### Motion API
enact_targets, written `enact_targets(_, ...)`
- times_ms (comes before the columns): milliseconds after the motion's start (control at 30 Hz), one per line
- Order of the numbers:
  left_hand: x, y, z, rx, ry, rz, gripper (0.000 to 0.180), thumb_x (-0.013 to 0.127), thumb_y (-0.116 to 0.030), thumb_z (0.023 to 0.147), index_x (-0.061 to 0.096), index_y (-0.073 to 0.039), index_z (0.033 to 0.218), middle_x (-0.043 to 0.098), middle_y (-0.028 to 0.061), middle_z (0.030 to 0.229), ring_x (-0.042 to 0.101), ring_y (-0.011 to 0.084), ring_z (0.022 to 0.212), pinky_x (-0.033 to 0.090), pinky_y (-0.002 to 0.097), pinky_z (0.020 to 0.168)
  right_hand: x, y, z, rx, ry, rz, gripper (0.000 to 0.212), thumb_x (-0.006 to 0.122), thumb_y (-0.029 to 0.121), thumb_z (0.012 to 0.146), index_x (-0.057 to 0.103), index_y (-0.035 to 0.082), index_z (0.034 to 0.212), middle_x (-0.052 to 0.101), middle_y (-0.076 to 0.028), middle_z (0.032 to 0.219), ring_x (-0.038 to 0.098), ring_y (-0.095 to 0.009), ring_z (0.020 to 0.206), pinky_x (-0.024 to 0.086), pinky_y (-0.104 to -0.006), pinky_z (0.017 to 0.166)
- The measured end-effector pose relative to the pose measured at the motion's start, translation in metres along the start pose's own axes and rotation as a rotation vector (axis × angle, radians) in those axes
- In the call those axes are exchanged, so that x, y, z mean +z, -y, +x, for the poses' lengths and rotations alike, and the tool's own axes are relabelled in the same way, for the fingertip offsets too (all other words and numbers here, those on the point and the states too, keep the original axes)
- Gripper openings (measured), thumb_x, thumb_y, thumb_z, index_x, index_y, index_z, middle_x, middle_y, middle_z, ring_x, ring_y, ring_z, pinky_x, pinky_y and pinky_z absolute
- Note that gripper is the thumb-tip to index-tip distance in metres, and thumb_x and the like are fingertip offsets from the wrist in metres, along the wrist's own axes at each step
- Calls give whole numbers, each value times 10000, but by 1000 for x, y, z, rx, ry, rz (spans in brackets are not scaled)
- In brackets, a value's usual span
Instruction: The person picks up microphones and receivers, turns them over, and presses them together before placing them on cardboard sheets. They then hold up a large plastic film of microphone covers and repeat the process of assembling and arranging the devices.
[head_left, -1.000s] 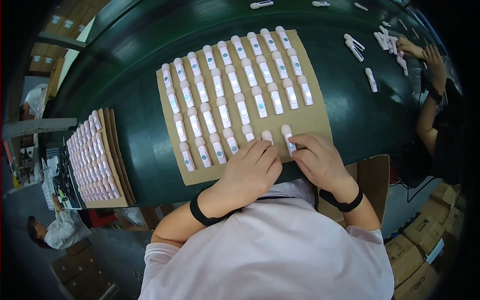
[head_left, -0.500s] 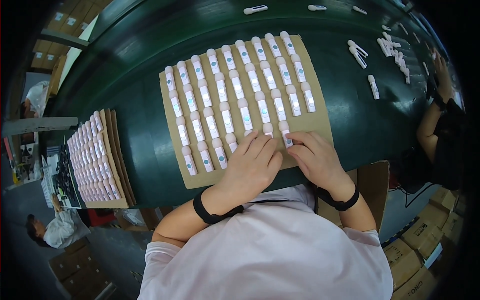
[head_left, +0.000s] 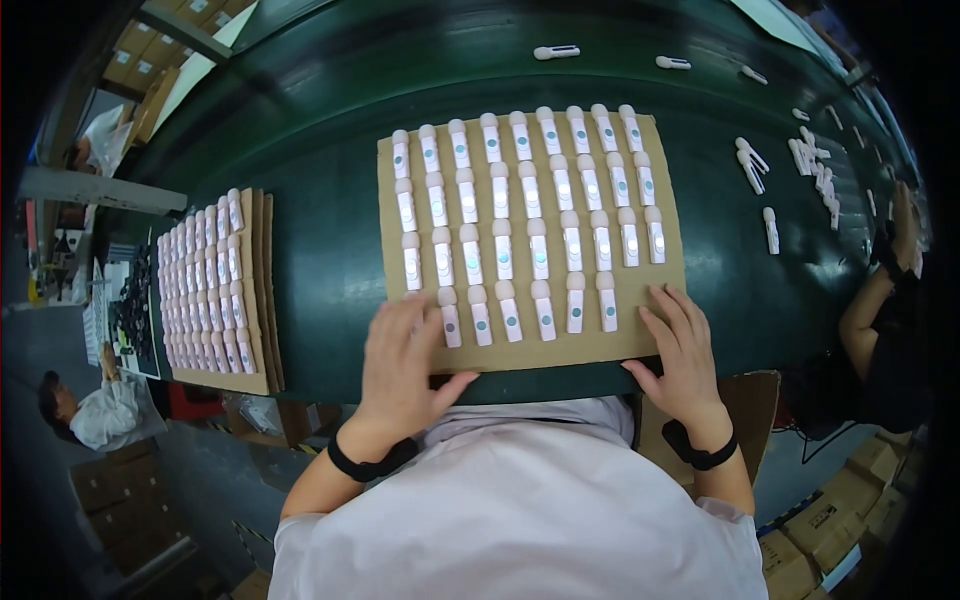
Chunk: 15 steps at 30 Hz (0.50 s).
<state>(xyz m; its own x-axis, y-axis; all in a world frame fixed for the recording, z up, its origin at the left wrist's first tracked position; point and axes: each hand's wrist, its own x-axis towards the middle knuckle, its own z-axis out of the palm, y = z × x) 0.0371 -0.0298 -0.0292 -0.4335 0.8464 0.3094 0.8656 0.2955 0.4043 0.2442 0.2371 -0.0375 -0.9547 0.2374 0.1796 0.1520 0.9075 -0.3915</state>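
Observation:
A cardboard sheet (head_left: 655, 300) lies before me on the green work surface, bearing several rows of small pale pink wand-shaped devices (head_left: 503, 253). Each has a rounded head and many show a round teal spot. At the sheet's front left corner rests my left hand (head_left: 398, 365), fingers stretched forward and thumb apart; it hides the place left of the front row's visible devices. My right hand (head_left: 685, 350) lies at the front right corner with fingers spread on the cardboard and thumb near its front edge. The front row's rightmost device (head_left: 608, 305) stands apart from that hand.
To the left is a stack of cardboard sheets (head_left: 262, 300) topped with similar devices. Loose devices (head_left: 772, 232) lie scattered at the right, near another person's hand (head_left: 905, 225). A cardboard box (head_left: 750, 405) stands below the front edge. Another person sits far left.
My hands have moved apart to the sheet's two front corners. The right one has let go of a device in the front row. The sheet now appears straighter and farther right in view.

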Motion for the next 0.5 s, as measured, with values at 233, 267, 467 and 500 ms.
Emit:
enact_targets(233,-7,16,-34,-258,130,103,1039,806,-258,663,153,22,1421,339,208,1413,309,379,1327,182,565,1090,7,-2,-2,17,36,-37,604,741,148,682,503,25,1224,422,-162,1382,366,-382,1289,326,-472,1047)
enact_targets(267,-6,17,-35,-278,166,96,1055,801,-256,673,125,24,1432,328,204,1426,294,378,1341,164,567,1098,7,-1,-2,18,36,-41,604,741,148,682,503,25,1224,422,-162,1382,366,-382,1289,326,-472,1047)
enact_targets(467,-5,21,-34,-285,162,89,1010,784,-241,687,149,24,1427,322,200,1433,286,372,1348,153,565,1101,7,3,-1,39,34,-26,587,738,135,690,508,21,1218,425,-161,1380,366,-380,1289,326,-468,1048)
enact_targets(500,-5,21,-34,-281,164,91,999,776,-226,694,146,21,1429,319,202,1436,277,371,1354,149,563,1104,8,3,-1,43,33,-26,586,738,133,692,508,21,1218,424,-160,1380,366,-380,1289,326,-467,1049)
